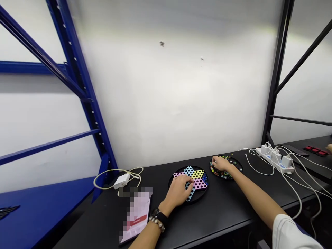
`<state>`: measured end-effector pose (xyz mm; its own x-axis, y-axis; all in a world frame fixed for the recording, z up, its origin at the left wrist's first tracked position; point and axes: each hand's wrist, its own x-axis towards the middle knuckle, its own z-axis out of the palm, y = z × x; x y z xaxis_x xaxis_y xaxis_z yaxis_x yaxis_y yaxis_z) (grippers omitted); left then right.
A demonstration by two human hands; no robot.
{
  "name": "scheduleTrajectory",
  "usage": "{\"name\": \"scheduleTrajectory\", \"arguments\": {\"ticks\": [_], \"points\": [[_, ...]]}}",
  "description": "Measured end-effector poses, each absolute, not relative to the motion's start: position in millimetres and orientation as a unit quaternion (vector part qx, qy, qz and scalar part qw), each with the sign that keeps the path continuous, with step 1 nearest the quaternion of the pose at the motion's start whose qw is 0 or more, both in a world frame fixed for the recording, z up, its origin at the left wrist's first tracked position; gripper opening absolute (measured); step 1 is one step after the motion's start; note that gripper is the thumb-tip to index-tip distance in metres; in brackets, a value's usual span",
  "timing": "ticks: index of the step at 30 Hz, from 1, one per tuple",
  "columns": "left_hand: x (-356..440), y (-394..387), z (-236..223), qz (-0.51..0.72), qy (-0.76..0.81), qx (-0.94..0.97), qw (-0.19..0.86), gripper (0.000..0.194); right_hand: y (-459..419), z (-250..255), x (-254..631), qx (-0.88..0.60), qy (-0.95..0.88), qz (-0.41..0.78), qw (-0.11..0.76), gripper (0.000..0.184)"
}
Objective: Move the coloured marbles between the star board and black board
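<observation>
left hand: curled over the star board, thumb near forefinger; from here i can't tell if anything is pinched;
right hand: fingers bent down into the marble tray; grip hidden, can't tell;
star board: on the black table, left of the tray

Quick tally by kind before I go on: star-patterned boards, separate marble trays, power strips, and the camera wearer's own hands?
Star-patterned board: 1
Separate marble tray: 1
Power strip: 1
Wearer's hands: 2 (left hand, right hand)
Total: 5
</observation>
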<state>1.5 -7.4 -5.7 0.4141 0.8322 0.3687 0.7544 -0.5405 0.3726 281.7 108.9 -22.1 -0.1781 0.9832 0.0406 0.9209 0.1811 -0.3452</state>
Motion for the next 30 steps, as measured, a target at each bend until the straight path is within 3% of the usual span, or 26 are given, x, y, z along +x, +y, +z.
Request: {"name": "scheduleTrajectory", "arguments": {"ticks": [3, 7, 9, 13, 17, 20, 25, 30], "points": [[1.5, -8.3, -5.9, 0.261, 0.475, 0.837, 0.076, 0.017, 116.6, -22.7, 266.0, -0.637, -0.757, 0.107, 0.092, 0.016], [1.7, -9.5, -5.6, 0.26, 0.477, 0.837, 0.072, 0.018, 120.8, -28.6, 266.8, -0.631, -0.759, 0.119, 0.106, 0.01], [1.9, -9.9, -5.2, 0.261, 0.477, 0.836, 0.072, 0.019, 120.0, -30.1, 271.0, -0.614, -0.74, 0.195, 0.196, 0.016], [1.7, -9.3, -6.2, 0.263, 0.474, 0.837, 0.075, 0.019, 114.2, -20.1, 280.0, -0.457, -0.529, 0.527, 0.483, 0.025], [1.2, -7.5, -9.0, 0.274, 0.47, 0.837, 0.066, 0.018, 106.3, -2.1, 280.0, -0.341, -0.329, 0.661, 0.582, 0.026], [1.6, -7.5, -9.8, 0.276, 0.468, 0.837, 0.063, 0.016, 96.6, 2.2, 266.7, -0.364, -0.306, 0.663, 0.578, 0.028], [4.1, -10.3, -5.8, 0.285, 0.471, 0.834, 0.04, 0.017, 59.6, -3.7, 217.6, -0.365, -0.474, 0.645, 0.475, 0.042], [3.2, -11.4, 0.9, 0.342, 0.507, 0.791, -0.007, 0.021, 14.0, -18.0, 165.6, -0.352, -0.75, 0.36, 0.429, 0.051]]}}
